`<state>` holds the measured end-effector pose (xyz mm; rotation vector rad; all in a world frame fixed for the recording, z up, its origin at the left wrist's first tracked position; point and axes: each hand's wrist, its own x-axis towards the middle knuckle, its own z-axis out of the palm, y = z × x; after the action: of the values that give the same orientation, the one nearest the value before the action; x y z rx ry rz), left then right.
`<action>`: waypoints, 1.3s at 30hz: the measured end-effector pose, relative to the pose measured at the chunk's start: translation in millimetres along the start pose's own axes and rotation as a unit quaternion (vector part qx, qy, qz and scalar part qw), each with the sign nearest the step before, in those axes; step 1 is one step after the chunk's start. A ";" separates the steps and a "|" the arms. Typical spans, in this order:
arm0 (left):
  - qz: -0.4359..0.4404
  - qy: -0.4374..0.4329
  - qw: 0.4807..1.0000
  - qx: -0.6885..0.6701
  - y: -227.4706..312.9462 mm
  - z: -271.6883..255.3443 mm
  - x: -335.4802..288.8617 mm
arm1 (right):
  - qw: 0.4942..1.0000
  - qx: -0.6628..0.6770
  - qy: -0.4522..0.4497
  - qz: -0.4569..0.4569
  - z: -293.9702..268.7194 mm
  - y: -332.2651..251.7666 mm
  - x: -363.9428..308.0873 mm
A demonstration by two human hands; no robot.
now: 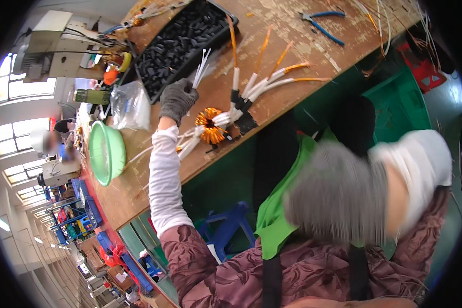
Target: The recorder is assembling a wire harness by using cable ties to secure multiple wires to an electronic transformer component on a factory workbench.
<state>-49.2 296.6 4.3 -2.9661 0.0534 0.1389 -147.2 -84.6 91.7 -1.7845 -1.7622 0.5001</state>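
Counter (128, 197) of worn wood stretches across the scene, and up on it sits the black tray (220, 39) full of small black pieces (174, 41), with the green basin (117, 149) over to the left. Here's the copper-wound ring (214, 136), white-sleeved leads (236, 79) fanning out, lying by the counter's near edge. Right hand (339, 195), gray-gloved, hangs blurred, well apart from the ring, and I cannot tell whether its grip is clenched or released. Left hand (178, 100), gray-gloved too, is near the ring, its grip clenched around a bunch of thin white strips (201, 66)!
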 end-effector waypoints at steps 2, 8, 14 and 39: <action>0.033 0.076 0.969 -0.233 9.4 11.7 5.9 | 0.992 -0.034 0.039 0.116 12.9 39.4 45.8; 0.074 0.129 0.910 -0.387 16.2 4.4 -13.8 | 0.849 0.230 0.434 0.194 62.5 189.3 171.5; 0.068 0.127 0.885 -0.442 11.0 7.5 -16.7 | 0.758 0.314 0.544 0.177 62.5 200.5 240.4; 0.072 0.449 0.628 -0.631 100.7 -6.6 -121.1 | 0.660 0.594 0.448 0.103 58.3 81.7 128.6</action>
<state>-173.5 199.7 5.4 -3.7883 0.4981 -2.1683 -113.2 53.8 12.2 -0.8851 -0.2656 0.5163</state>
